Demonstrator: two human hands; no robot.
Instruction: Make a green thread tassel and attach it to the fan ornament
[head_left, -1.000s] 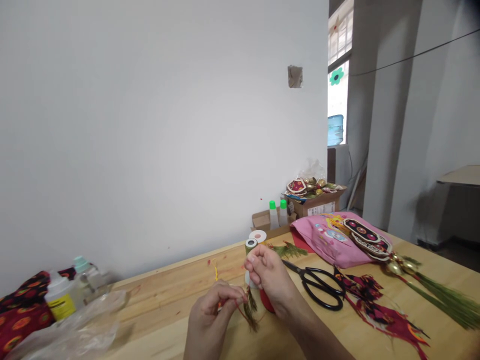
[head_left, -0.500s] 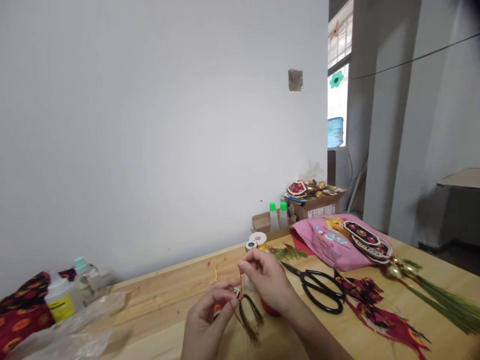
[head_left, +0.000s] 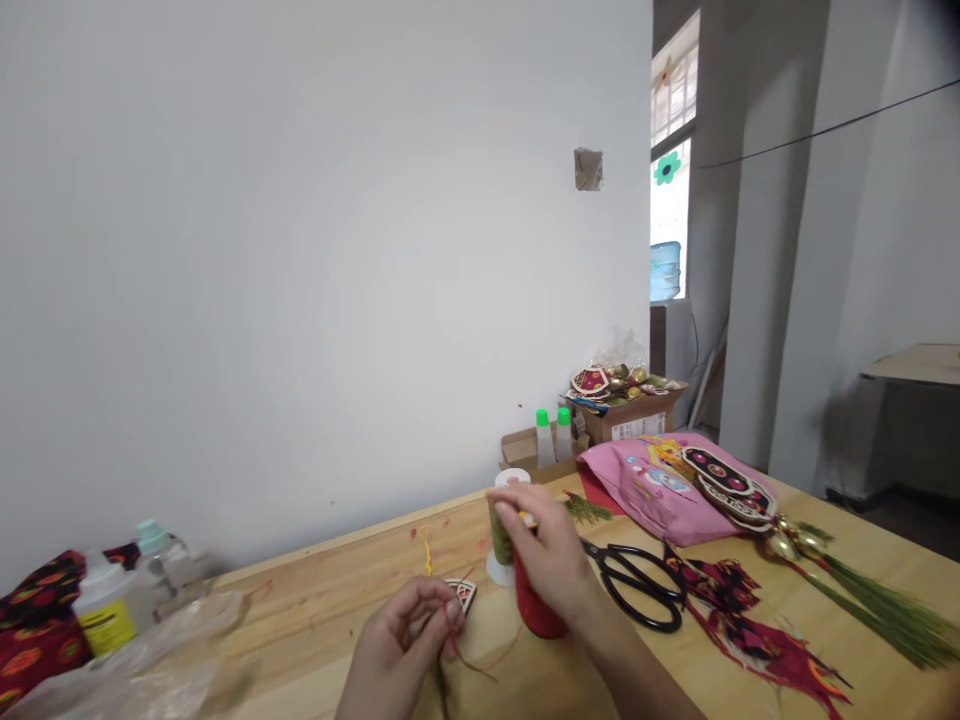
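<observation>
My left hand (head_left: 405, 645) pinches a thin red cord (head_left: 451, 628) between thumb and fingers. A dark green tassel (head_left: 441, 685) hangs below its fingertips, partly hidden by the hand. My right hand (head_left: 551, 545) is curled over the top of a green thread spool (head_left: 499, 535), its fingertips at the upper rim. Beneath the right palm stands a red thread spool (head_left: 538, 608), partly covered by the hand. A small patterned piece with a pale edge (head_left: 463, 594) lies just beyond the left fingers. A loose yellow cord (head_left: 427, 550) rests behind it.
To the right lie black scissors (head_left: 641, 590), red patterned cloth scraps (head_left: 750, 620) and a pink bag (head_left: 660, 490) topped by tasselled ornaments (head_left: 724, 475). Behind stand green-capped bottles (head_left: 553, 440) and a filled carton (head_left: 630, 415). At left are a glue bottle (head_left: 109, 610) and plastic wrapping (head_left: 172, 645).
My right hand has let go of the red cord and come over the spools. My left hand has moved slightly left and down, keeping the cord and tassel.
</observation>
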